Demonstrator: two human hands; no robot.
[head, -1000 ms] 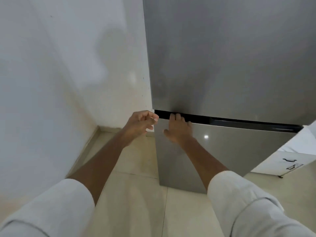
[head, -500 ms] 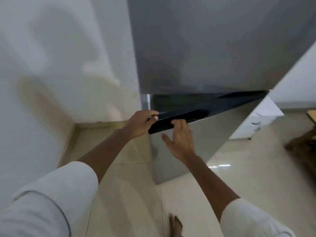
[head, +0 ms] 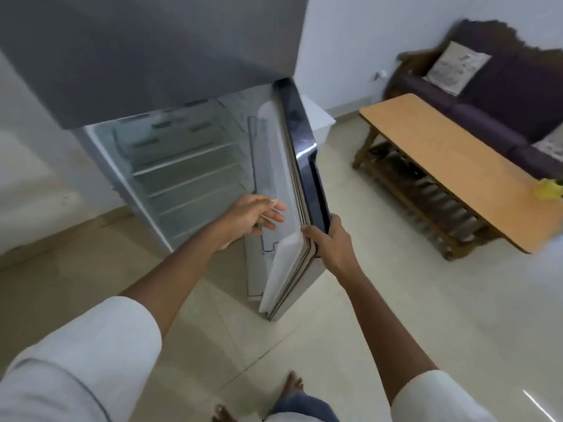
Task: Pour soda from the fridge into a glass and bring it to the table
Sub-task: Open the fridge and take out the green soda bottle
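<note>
Door (head: 304, 166) of the fridge (head: 170, 166) stands wide, swung toward my right, and my right hand (head: 330, 243) is clamped on its outer edge, fingers wrapped behind the dark front, thumb on the white inner lining. I judge that grip is there to hold the door so it doesn't drift shut while I search. My left hand (head: 253, 219) is loose, fingers spread and holding nothing, reaching in between the shelves and the door's inner face, as if heading for the door racks.

Soda, the thing I'm after, I cannot see: the glass shelves (head: 185, 166) look bare, though blur softens them. A speck of green shows just under my left palm; I can't tell what it is. It may be a bottle cap low in the door, but that's a guess. No glass shows anywhere either.

Worktop (head: 457, 166), the wooden one meant for the delivery, sits well apart to my right, in front of a dark sofa (head: 499, 111), with something yellow (head: 548, 190) at its near end.

I'd call this the very start: fridge opened, bottle not yet found. Next I'd look lower into the door rack.
</note>
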